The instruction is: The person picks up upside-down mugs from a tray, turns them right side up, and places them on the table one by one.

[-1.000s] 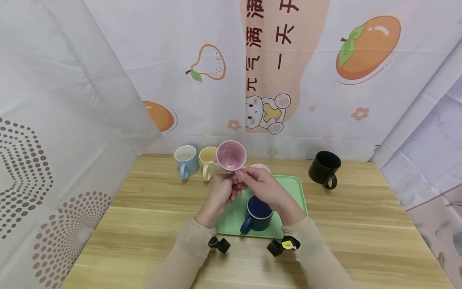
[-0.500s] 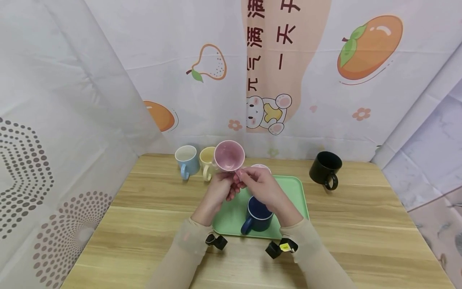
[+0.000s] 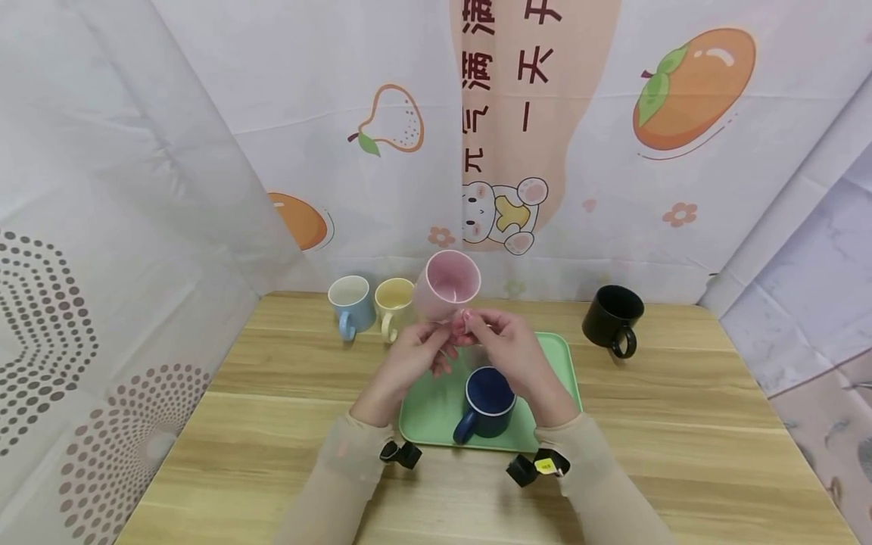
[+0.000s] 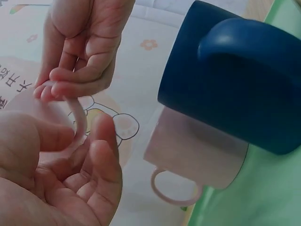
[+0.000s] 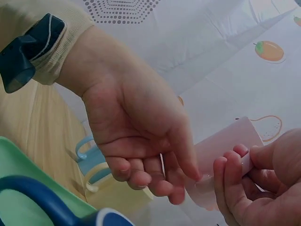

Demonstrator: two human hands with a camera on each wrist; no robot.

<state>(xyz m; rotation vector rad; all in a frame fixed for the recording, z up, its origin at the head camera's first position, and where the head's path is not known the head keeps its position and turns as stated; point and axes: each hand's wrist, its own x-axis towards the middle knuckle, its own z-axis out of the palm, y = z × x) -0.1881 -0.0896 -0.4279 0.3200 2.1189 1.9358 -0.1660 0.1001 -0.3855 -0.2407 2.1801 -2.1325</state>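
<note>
A pale pink mug (image 3: 431,297) is held up in front of the curtain, its mouth tilted toward the head camera. My right hand (image 3: 514,352) pinches its handle between thumb and fingers, plain in the right wrist view. At the mug's lower end, my left hand (image 5: 136,122) has its thumb on it beside the handle, with the other fingers curled close by. Below the hands, a dark blue mug (image 3: 492,416) stands on a green tray (image 3: 432,428). Another pink mug (image 4: 200,146) is behind it, mostly covered by my right hand in the head view.
At the back left of the wooden table (image 3: 272,424) stand a light blue mug (image 3: 357,314) and a pale yellow mug (image 3: 403,316). A black mug (image 3: 608,322) stands at the back right. A printed curtain (image 3: 579,227) hangs behind the table.
The held pink mug has shifted up and to the right and turned, showing more of its outer side. My right fingers have moved along with the handle. The standing mugs stay put.
</note>
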